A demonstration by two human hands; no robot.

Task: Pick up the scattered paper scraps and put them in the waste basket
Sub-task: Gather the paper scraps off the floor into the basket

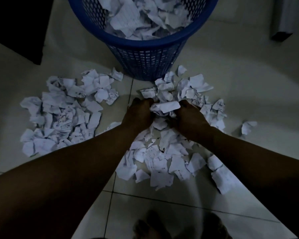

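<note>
A blue mesh waste basket [145, 49] stands on the tiled floor straight ahead, holding a heap of crumpled white paper. Just in front of it, my left hand [140, 112] and my right hand [188, 119] press together around a bunch of paper scraps [166, 107], fingers curled into it. More white scraps lie under and around my hands in a pile [162, 161]. A second pile of scraps [64, 114] spreads over the floor to the left. One loose scrap [247, 127] lies apart on the right.
The floor is pale tile with dark grout lines [110, 192]. A dark piece of furniture [16, 28] fills the upper left corner. A pale upright object [286, 16] stands at the upper right. My bare feet [179, 226] show at the bottom edge.
</note>
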